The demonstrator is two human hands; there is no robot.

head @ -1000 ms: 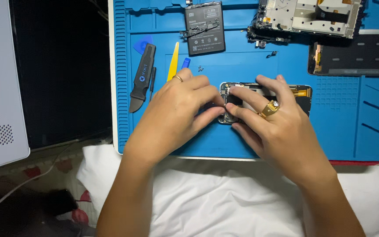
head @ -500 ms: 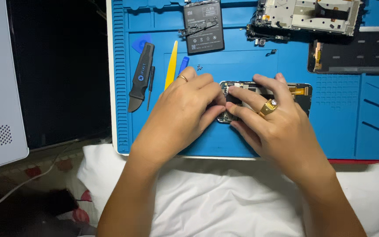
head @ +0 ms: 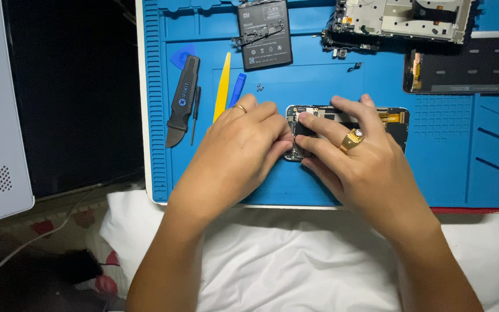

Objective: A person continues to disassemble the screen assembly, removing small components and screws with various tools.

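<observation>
An opened phone body [head: 391,118] lies flat on the blue work mat [head: 463,173], its circuit parts exposed. My left hand [head: 238,150], with a thin ring, rests on the phone's left end, fingertips pressed at its edge. My right hand [head: 359,167], wearing a large gold ring, covers the phone's middle, its fingers pinching at the same left end. Most of the phone is hidden under both hands. What the fingertips hold between them is too small to make out.
On the mat's far side lie a black battery [head: 264,34], a metal phone frame [head: 405,17] and a dark screen panel [head: 466,66]. Left of my hands are a black pry tool [head: 181,98], a yellow spudger [head: 222,86], a blue spudger [head: 237,89] and a blue pick [head: 181,55]. White cloth [head: 295,260] lies under my forearms.
Both hands stay on the phone's left end; fingers shift only slightly.
</observation>
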